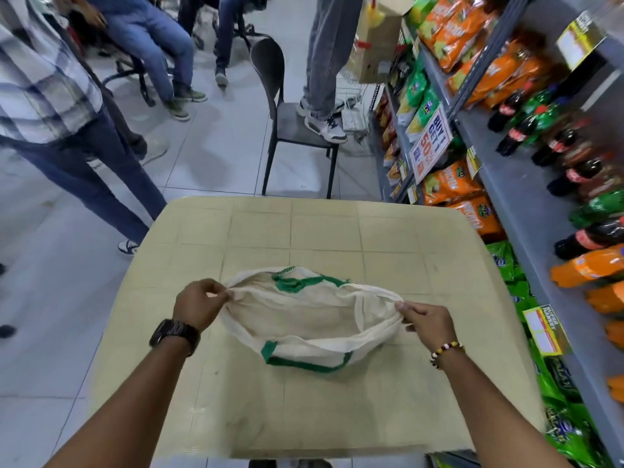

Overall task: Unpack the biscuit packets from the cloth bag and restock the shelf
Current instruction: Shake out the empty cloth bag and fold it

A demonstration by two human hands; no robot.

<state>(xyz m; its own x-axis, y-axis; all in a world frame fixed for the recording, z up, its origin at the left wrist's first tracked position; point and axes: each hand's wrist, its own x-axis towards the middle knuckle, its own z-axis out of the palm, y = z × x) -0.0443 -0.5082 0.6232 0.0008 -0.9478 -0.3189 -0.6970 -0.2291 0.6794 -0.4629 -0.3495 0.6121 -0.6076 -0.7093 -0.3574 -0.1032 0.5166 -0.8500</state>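
Pale floor tiles run down a shop aisle where a beige table [324,228] stands hard against the grey shelf [513,197] on the person's right. At the table, the left hand [199,304] pinches the left end of the cloth bag's [304,312] rim between thumb and curled fingers, a dark watch [174,332] on that wrist. The right hand [427,320], with a beaded bracelet [445,351] behind it, grips the opposite end of the rim in the same way. Both forearms reach forward from the near edge, elbows wide, the hands pulled apart so that the mouth is stretched into a long oval. I take this as opening the bag to look or reach inside.

The bag lies flat near the middle of the table, its near green handle [304,361] flopped toward the person. Inside I see only folds of pale cloth; no biscuit packets show, and I cannot tell whether any lie beneath the folds.

Beyond the hands, the shelf holds soft-drink bottles [574,173] above and orange snack bags [452,184] lower down. Past the far edge of the table someone stands on a dark chair [270,72], and others stand or sit to the left.
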